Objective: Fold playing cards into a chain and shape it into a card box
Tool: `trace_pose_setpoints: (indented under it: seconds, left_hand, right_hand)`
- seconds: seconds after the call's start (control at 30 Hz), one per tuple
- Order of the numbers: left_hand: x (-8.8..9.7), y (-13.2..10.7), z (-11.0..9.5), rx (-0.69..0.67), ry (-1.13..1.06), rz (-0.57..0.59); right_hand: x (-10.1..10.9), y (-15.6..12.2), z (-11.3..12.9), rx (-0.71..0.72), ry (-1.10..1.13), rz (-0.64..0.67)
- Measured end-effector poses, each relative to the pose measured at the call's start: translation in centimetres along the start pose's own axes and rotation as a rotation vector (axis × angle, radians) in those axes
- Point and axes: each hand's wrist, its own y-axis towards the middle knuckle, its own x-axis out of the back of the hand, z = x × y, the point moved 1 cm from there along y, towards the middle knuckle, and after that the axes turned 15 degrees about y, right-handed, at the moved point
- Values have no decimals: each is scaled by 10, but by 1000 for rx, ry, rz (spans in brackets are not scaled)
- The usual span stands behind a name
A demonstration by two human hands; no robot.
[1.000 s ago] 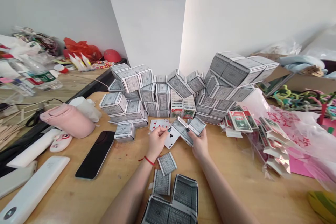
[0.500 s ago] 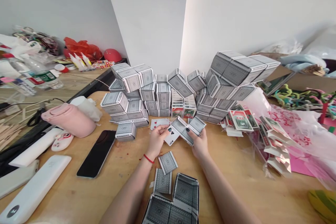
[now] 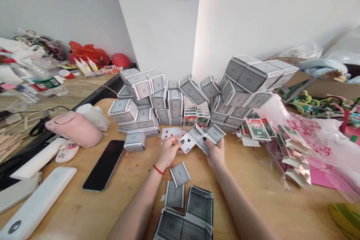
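My left hand (image 3: 170,150) pinches a face-up playing card (image 3: 188,144) with black clubs. Its inner edge meets a group of joined, folded cards (image 3: 198,137) with grey patterned backs, which my right hand (image 3: 216,153) grips between thumb and fingers. Several face-up cards (image 3: 170,132) lie just beyond my left hand. Between my forearms, two grey-backed cards with bent edges (image 3: 180,174) rest on the table. Nearest to me stands a block of card boxes (image 3: 199,202).
Stacked boxes folded from cards (image 3: 168,99) line the back of the table. At left lie a black phone (image 3: 104,165), a white power bank (image 3: 42,198) and a pink cup (image 3: 75,129). Opened card packets (image 3: 295,153) and plastic wrap (image 3: 317,138) cover the right side.
My right hand has shifted slightly right with the joined cards. The club card in my left hand has turned a little and still meets them.
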Motion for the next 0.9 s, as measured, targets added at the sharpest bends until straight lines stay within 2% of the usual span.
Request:
trace_pose_setpoints:
  seconds: [0.23, 0.47, 0.67, 0.9]
  left_hand:
    - [-1, 1, 2, -6, -10, -25]
    - [-8, -1, 2, -19, -43, -80]
    - [-7, 1, 3, -21, -45, -94]
    - [-10, -3, -1, 16, -87, 94]
  right_hand:
    - [0, -1, -4, 16, 6, 2]
    - [4, -3, -14, 101, -69, 14]
    - [3, -4, -15, 64, -61, 25]
    - [2, -3, -8, 51, 18, -12]
